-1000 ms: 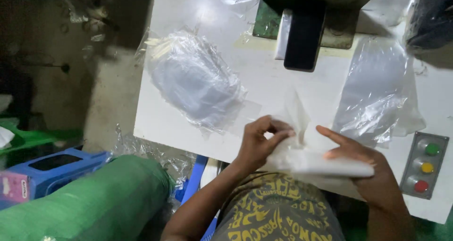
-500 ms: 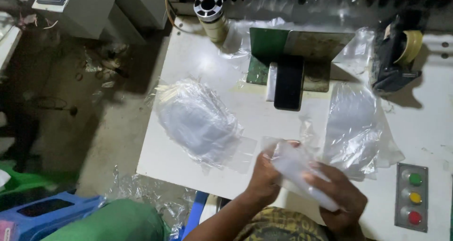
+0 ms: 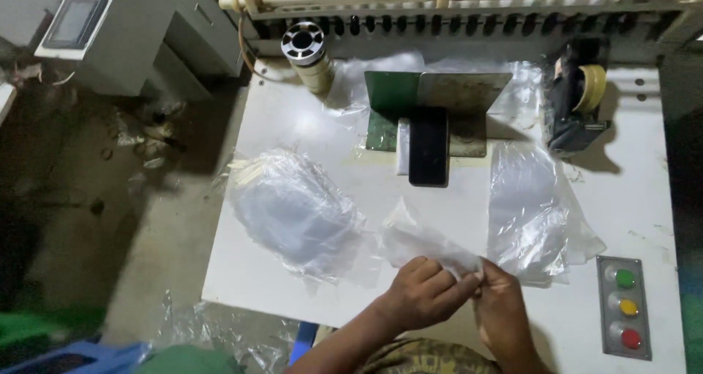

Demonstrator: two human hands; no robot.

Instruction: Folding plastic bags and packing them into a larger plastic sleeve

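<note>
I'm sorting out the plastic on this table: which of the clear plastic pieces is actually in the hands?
The small clear bag at the near table edge, pinched between the left hand and right hand. The bulging bag stack and flat sheets lie untouched.

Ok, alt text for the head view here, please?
Two hands, left and right, pinch a clear plastic bag together at the near edge of a white table. A pile of bagged items lies to the left, loose bags to the right, a three-button panel at far right.
</note>
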